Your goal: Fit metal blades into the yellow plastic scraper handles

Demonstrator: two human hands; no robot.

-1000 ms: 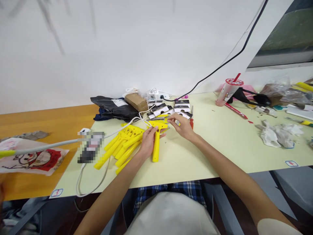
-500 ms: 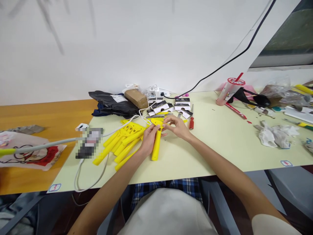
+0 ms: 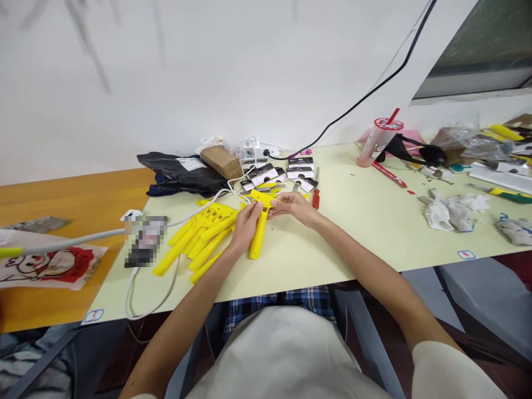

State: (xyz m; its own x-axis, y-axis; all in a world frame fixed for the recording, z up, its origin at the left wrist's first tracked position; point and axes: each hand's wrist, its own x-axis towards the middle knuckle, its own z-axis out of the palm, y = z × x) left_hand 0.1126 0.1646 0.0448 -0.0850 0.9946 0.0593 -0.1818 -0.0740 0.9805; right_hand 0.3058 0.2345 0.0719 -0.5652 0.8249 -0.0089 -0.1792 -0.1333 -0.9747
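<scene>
left hand [image 3: 246, 228], right hand [image 3: 293, 206], holding yellow plastic handle [image 3: 257, 238]

A workshop: a pale cream workbench [image 3: 332, 260] with a red-handled screwdriver [image 3: 316, 198] just beyond the fingers [image 3: 286, 203], a green-and-yellow-handled screwdriver [image 3: 505, 193] well right of them.

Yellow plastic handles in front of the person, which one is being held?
The handle gripped by the left hand, with the right hand at its wide head; the pile of handles lies separately to its left, not held.

On the table [image 3: 332, 244], plastic scraper handles [image 3: 195, 238] lie left of packaged cards [image 3: 276, 177], with a screwdriver [image 3: 316, 197] just right of those and crumpled cloth [image 3: 453, 213] farther right.
</scene>
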